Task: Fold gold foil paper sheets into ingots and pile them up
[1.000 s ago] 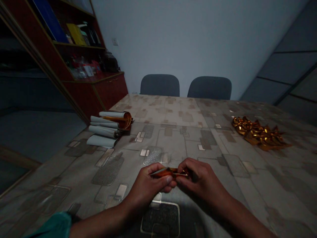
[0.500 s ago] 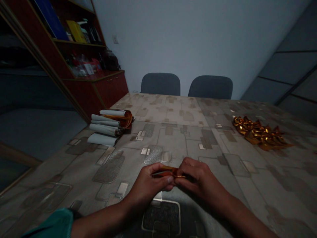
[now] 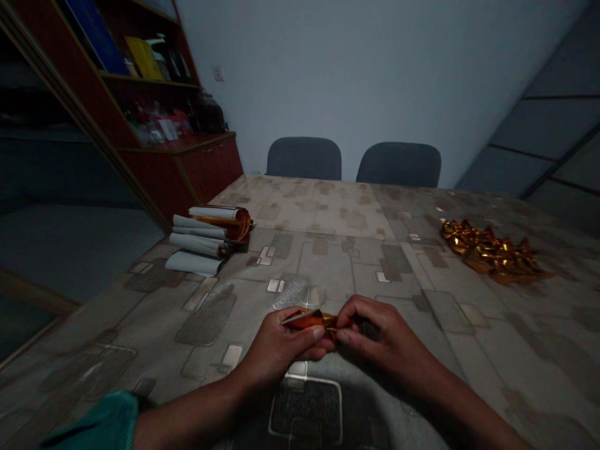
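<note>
Between my hands, just above the table's near side, is a small folded piece of gold foil paper. My left hand grips its left part, thumb on the near face and fingers behind. At its right end my right hand pinches the foil between thumb and bent fingers. Far to the right lies a cluster of shiny folded gold foil pieces. On the left, a stack of curled foil sheets shows pale backs and orange-gold faces.
The table wears a patterned cloth. Two grey chairs stand at its far edge, before a pale wall. A reddish wooden cabinet with filled shelves rises at the back left.
The foil piece has turned in my hands, and a pointed flap now stands up near its middle. My right fingers have shifted slightly right, while the stack and cluster are unmoved.
</note>
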The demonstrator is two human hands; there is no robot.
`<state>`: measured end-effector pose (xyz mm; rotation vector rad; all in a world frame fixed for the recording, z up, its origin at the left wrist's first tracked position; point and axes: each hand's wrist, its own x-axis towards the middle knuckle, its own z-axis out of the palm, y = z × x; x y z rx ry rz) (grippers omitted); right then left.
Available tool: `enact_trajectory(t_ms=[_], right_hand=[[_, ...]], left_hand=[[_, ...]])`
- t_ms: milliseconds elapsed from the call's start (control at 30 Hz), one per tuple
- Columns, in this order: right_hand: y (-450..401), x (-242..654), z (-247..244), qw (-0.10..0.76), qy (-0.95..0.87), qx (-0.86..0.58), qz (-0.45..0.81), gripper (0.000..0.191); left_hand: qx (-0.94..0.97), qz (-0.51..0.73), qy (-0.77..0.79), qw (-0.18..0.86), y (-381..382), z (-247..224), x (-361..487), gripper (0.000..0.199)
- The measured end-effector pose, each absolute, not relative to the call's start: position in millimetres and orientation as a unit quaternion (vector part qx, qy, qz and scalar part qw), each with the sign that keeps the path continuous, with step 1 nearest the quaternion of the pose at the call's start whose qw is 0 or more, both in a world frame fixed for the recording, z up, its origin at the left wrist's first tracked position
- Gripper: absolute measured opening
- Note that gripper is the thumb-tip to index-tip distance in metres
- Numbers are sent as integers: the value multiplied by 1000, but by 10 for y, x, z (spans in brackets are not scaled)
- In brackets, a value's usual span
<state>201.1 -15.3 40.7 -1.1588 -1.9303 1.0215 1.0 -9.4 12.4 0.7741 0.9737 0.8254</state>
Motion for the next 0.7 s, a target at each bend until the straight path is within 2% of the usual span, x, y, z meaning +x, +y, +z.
enact_trajectory(t_ms=[267,467,700], right_hand=[[-130,1974,354,310,-780,-428,336,18],[-152,2001,392,321,-756,-413,393,6],[-145,2017,376,302,-772,-404,388,14]], left_hand=[[364,363,439,737,-122,97,22,42],[362,380,446,726,-117,99,15,41],[391,367,424,730,-115,65,14,40]])
